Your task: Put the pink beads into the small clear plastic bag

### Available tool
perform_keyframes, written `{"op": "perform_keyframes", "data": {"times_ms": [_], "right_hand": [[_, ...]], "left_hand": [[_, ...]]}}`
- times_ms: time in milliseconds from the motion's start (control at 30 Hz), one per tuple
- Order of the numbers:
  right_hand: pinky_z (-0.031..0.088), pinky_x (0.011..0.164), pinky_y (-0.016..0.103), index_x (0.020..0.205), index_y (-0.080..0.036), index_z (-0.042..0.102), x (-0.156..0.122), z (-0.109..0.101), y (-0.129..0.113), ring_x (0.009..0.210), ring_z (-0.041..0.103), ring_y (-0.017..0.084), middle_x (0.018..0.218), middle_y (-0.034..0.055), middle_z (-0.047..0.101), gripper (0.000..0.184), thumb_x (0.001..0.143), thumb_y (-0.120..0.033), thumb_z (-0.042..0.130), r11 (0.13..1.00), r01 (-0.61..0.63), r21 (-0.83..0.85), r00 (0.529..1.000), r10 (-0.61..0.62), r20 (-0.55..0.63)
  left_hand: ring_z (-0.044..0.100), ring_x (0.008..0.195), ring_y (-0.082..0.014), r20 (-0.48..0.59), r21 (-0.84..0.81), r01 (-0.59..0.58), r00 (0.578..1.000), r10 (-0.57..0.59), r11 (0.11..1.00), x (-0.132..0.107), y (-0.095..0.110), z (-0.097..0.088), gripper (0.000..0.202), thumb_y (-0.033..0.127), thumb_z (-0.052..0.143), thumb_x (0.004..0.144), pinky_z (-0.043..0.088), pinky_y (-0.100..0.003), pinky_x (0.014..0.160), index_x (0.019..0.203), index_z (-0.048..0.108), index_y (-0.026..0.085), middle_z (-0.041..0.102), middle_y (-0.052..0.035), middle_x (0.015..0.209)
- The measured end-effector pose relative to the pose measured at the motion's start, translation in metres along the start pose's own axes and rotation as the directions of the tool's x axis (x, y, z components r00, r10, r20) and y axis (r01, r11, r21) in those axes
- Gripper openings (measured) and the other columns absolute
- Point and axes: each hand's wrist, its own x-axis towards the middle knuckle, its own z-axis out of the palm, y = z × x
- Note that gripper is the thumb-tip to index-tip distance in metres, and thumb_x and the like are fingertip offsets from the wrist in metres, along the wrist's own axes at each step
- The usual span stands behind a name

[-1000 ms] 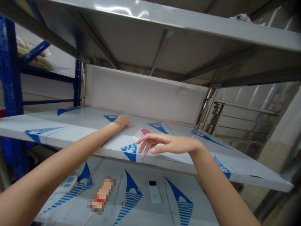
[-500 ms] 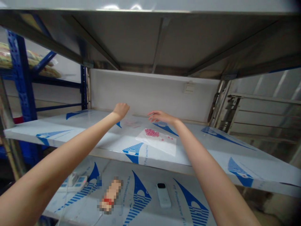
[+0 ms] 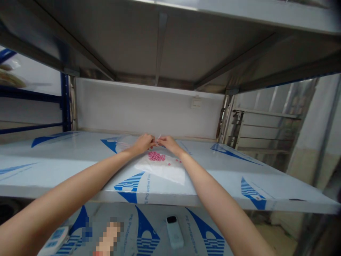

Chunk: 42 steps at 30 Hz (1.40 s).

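A clear plastic bag (image 3: 165,169) with a cluster of small pink beads (image 3: 156,156) lies on the middle metal shelf (image 3: 66,160). My left hand (image 3: 144,143) and my right hand (image 3: 167,143) meet at the bag's far edge, fingers curled and pinched together on something small and thin there. What they pinch is too small to name; it may be the bag's far edge. Both forearms reach across the shelf from the near side.
The shelf wears blue-printed protective film. A shelf underside (image 3: 170,46) hangs close overhead. On the lower shelf lie a small white device (image 3: 174,231) and a white power strip (image 3: 54,240). Blue racking (image 3: 65,103) stands left, grey racking (image 3: 255,131) right.
My hands were apart above the shelf; they have come together at the bag's far edge and closed in a pinch. The view shifted slightly left and down.
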Motion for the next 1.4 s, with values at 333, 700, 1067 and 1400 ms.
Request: {"op": "perform_keyframes", "data": {"times_ms": [333,700,1067,1400], "right_hand": [[0.053,0.083,0.034,0.069,-0.017,0.071,-0.002,0.002,0.000,0.084,0.069,0.023,0.081,0.0084,0.074,0.023,0.083,-0.034,0.063,0.997,-0.015,-0.082,0.995,0.007,-0.095],[0.054,0.091,0.037,0.074,-0.015,0.070,-0.009,0.003,-0.010,0.079,0.069,0.016,0.072,0.0028,0.071,0.011,0.083,-0.013,0.064,1.000,0.016,0.013,0.979,-0.013,-0.203],[0.056,0.088,0.034,0.080,-0.017,0.070,-0.022,0.002,-0.026,0.087,0.067,0.018,0.077,0.0047,0.073,0.010,0.080,-0.027,0.073,0.999,0.040,-0.021,0.987,-0.043,-0.156],[0.056,0.087,0.039,0.074,-0.020,0.067,-0.015,-0.007,-0.018,0.083,0.067,0.018,0.064,0.0010,0.065,0.009,0.081,-0.016,0.069,0.998,0.020,0.066,0.984,-0.008,-0.178]], "left_hand": [[0.066,0.077,-0.0183,-0.155,-0.090,0.120,0.979,-0.133,0.989,-0.007,0.012,0.002,0.017,0.023,0.063,0.087,0.046,-0.027,0.074,0.098,0.071,0.014,0.072,-0.0067,0.079],[0.062,0.079,-0.0193,-0.218,-0.076,0.052,0.974,-0.067,0.996,-0.008,0.022,0.007,0.014,0.025,0.063,0.087,0.044,-0.031,0.076,0.076,0.063,0.017,0.068,-0.0051,0.079],[0.059,0.068,-0.0135,-0.204,-0.287,0.071,0.970,-0.133,0.955,-0.008,0.020,0.006,0.019,0.022,0.067,0.081,0.046,-0.028,0.070,0.066,0.055,0.020,0.065,0.0002,0.067],[0.057,0.056,-0.0143,-0.160,-0.423,-0.036,0.986,-0.036,0.906,-0.007,0.020,0.006,0.017,0.024,0.052,0.091,0.049,-0.030,0.061,0.074,0.056,0.019,0.065,-0.0034,0.071]]}}
